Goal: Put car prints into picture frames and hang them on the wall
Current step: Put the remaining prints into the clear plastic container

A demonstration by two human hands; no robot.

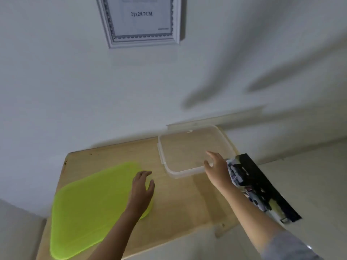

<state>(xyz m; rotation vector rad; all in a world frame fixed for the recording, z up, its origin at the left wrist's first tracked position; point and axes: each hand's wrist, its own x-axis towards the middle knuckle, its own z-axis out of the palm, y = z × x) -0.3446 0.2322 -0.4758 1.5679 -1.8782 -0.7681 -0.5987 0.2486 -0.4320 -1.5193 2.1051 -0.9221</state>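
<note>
A white picture frame [139,21] hangs on the wall at the top, showing a paper insert marked with a size. Car prints [257,188] with dark edges lie at the right end of the wooden table [184,201], partly under my right forearm. My right hand [216,166] hovers at the near right corner of a clear plastic box [193,149], fingers spread and holding nothing. My left hand [141,188] hangs with relaxed fingers over the right edge of a lime green lid [93,205], which lies flat on the table.
The table stands against a pale wall. A white strip [216,117] runs along the wall behind the clear plastic box. Shadows of my arms fall on the wall at the upper right. Pale floor shows right of the table.
</note>
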